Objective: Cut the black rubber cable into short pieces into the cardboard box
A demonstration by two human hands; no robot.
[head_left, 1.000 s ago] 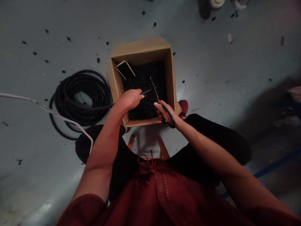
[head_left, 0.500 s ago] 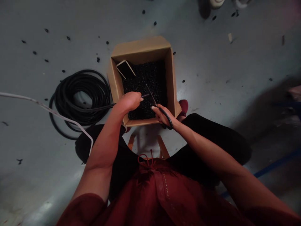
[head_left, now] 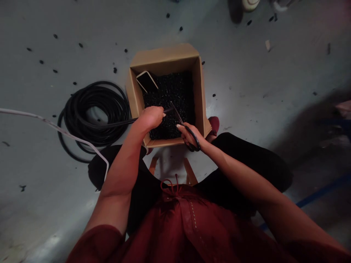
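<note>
My left hand point(head_left: 153, 116) is closed around a black corrugated tube point(head_left: 120, 124), whose short free end sticks out to the right of my fingers. That tube runs back to a large black coil point(head_left: 79, 109) on the floor. In my right hand point(head_left: 190, 135) is a pair of black-handled scissors point(head_left: 178, 116), with the blades at the tube's end. Both hands are over an open cardboard box point(head_left: 164, 65), which holds many small black cut pieces point(head_left: 175, 87). A phone point(head_left: 147, 81) with a dark screen leans in the box's far left corner.
Small black pieces point(head_left: 80, 45) lie scattered over the grey floor. A white cable point(head_left: 68, 134) crosses from the left to my left knee. Wooden legs point(head_left: 189, 171) show between my knees. A blue strip point(head_left: 323, 190) lies at the right.
The tube's free end beyond my left fingers now sits against the scissor blades and looks shorter. The blades appear closer together, and both hands have barely shifted.
</note>
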